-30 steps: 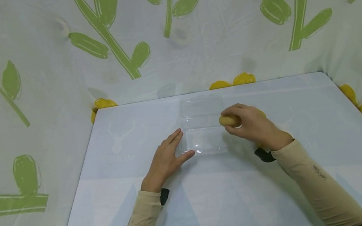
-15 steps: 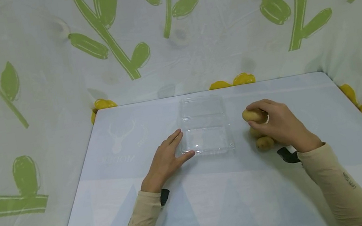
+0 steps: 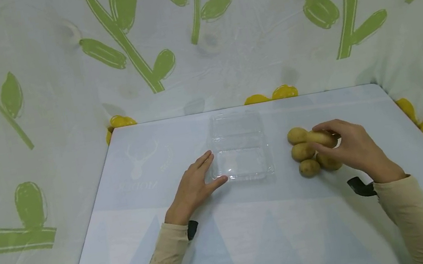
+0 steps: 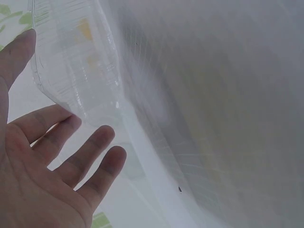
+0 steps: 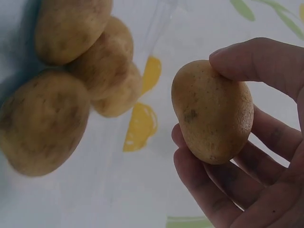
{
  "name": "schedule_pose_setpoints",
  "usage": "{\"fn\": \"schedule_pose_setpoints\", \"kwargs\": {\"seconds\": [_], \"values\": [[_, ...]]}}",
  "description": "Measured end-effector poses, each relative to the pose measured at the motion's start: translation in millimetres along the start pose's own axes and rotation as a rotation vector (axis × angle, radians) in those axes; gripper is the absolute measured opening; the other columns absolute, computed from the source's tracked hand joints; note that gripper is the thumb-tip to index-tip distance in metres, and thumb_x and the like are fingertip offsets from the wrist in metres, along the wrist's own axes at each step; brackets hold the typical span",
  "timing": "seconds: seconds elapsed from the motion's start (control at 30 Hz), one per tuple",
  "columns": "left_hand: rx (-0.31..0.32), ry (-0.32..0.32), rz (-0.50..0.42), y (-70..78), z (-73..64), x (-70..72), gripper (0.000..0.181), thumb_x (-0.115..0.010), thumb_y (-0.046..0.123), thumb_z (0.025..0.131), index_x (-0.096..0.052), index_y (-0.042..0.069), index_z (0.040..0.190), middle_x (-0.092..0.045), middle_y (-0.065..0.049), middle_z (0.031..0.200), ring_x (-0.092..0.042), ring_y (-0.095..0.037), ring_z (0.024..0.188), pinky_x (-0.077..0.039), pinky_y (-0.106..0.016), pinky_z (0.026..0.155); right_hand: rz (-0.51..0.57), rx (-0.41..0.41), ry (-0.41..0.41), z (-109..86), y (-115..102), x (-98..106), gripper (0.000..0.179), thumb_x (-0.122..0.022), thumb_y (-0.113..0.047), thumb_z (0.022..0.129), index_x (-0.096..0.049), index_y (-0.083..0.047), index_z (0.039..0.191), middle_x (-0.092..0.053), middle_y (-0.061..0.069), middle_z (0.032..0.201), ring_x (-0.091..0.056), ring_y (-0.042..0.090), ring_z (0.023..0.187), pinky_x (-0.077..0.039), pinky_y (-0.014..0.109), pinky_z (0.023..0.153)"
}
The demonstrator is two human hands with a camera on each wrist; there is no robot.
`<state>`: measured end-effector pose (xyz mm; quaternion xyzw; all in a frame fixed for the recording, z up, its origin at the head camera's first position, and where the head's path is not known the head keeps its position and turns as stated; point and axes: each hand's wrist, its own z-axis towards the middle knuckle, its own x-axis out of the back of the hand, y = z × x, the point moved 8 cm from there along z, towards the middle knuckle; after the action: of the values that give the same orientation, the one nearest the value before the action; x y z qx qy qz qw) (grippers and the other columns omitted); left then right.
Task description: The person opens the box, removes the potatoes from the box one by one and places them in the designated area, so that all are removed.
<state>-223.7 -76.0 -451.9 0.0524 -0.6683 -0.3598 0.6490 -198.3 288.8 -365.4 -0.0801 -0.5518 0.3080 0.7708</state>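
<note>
My right hand [image 3: 354, 147] grips a potato [image 5: 211, 111] between thumb and fingertips, over the right part of a potato group. Several other potatoes [image 3: 303, 152] lie bunched on the table, just left of and below that hand in the head view. A clear plastic clamshell box [image 3: 240, 162] stands left of them with its lid [image 3: 235, 123] folded back. At the box's left side rests my left hand [image 3: 193, 186], fingers spread and relaxed, the fingertips and thumb right at the rim. In the left wrist view those fingers touch the edge of the clear plastic [image 4: 71, 61].
The table [image 3: 229, 241] wears a pale cloth with blue triangles and a deer-head print. Behind and on both sides hangs a white curtain [image 3: 258, 58] with green leaves and yellow flowers. A black wrist strap [image 3: 361, 187] shows by the right sleeve.
The right hand has carried the potato rightward, from beside the box to over the potato group, uncovering more potatoes and the box's right side. The left hand has stayed in place.
</note>
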Motion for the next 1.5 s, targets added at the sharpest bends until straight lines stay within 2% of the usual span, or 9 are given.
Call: {"fn": "schedule_pose_setpoints", "kwargs": {"seconds": [0.2,0.33,0.6,0.83,1.07,1.23,1.4,1.5], "values": [[0.009,-0.005,0.004,-1.0,-0.6,-0.6,0.086,-0.066,0.060,0.092,-0.041,0.008,0.155,-0.035,0.000,0.163,-0.037,-0.027,0.146,-0.033,-0.045,0.118,-0.025,-0.053,-0.015,-12.4,18.7,7.5,0.041,-0.085,-0.013,0.082,-0.071,-0.008,0.121,-0.071,0.011,0.111,-0.056,0.016,0.085,-0.040,0.013,0.067],[0.006,-0.002,0.001,-0.7,-1.3,-1.0,0.086,-0.066,0.059,0.092,-0.041,0.007,0.155,-0.035,0.000,0.163,-0.037,-0.027,0.146,-0.033,-0.045,0.118,-0.049,-0.125,-0.031,-19.7,33.3,12.7,0.042,-0.084,-0.014,0.083,-0.070,-0.007,0.122,-0.070,0.016,0.113,-0.059,0.024,0.087,-0.039,0.014,0.065],[0.006,0.001,-0.004,0.5,-1.9,0.3,0.086,-0.066,0.060,0.092,-0.040,0.008,0.156,-0.034,0.001,0.163,-0.037,-0.026,0.146,-0.033,-0.044,0.118,-0.043,-0.207,-0.089,-36.2,62.3,15.7,0.045,-0.083,-0.020,0.086,-0.068,-0.005,0.126,-0.066,0.023,0.119,-0.065,0.040,0.095,-0.043,0.015,0.063],[-0.001,0.000,-0.001,0.8,-1.5,0.2,0.086,-0.066,0.059,0.092,-0.040,0.007,0.155,-0.035,-0.002,0.163,-0.037,-0.027,0.146,-0.033,-0.045,0.118,-0.032,-0.283,-0.158,-49.0,84.9,13.3,0.046,-0.081,-0.023,0.089,-0.066,-0.004,0.128,-0.064,0.027,0.123,-0.065,0.046,0.102,-0.047,0.018,0.066],[-0.006,0.007,0.003,0.5,-1.6,1.8,0.086,-0.066,0.060,0.092,-0.040,0.007,0.155,-0.035,-0.001,0.163,-0.036,-0.026,0.147,-0.033,-0.044,0.118,-0.031,-0.309,-0.207,-57.5,96.4,4.5,0.048,-0.080,-0.029,0.089,-0.067,-0.004,0.128,-0.063,0.027,0.126,-0.064,0.048,0.106,-0.049,0.021,0.070],[-0.009,0.006,0.005,0.6,-1.7,1.7,0.086,-0.066,0.059,0.092,-0.041,0.007,0.155,-0.035,-0.002,0.162,-0.037,-0.027,0.146,-0.034,-0.045,0.118,-0.026,-0.304,-0.213,-59.8,97.9,-0.1,0.048,-0.079,-0.030,0.090,-0.066,-0.003,0.128,-0.062,0.029,0.127,-0.062,0.050,0.108,-0.054,0.039,0.075],[-0.010,0.005,0.001,1.4,-1.8,1.3,0.086,-0.067,0.058,0.092,-0.041,0.006,0.155,-0.036,-0.003,0.162,-0.037,-0.028,0.146,-0.034,-0.047,0.117,-0.037,-0.304,-0.220,-60.2,98.4,-4.0,0.047,-0.081,-0.028,0.089,-0.067,-0.002,0.126,-0.062,0.029,0.126,-0.063,0.049,0.107,-0.054,0.035,0.074],[-0.004,0.002,0.004,0.9,-1.5,0.6,0.086,-0.067,0.059,0.092,-0.041,0.007,0.155,-0.036,-0.002,0.162,-0.037,-0.028,0.146,-0.034,-0.047,0.117,-0.032,-0.316,-0.232,-61.1,98.6,-6.5,0.048,-0.081,-0.028,0.088,-0.067,-0.001,0.126,-0.062,0.030,0.127,-0.063,0.050,0.108,-0.055,0.040,0.076]]}}
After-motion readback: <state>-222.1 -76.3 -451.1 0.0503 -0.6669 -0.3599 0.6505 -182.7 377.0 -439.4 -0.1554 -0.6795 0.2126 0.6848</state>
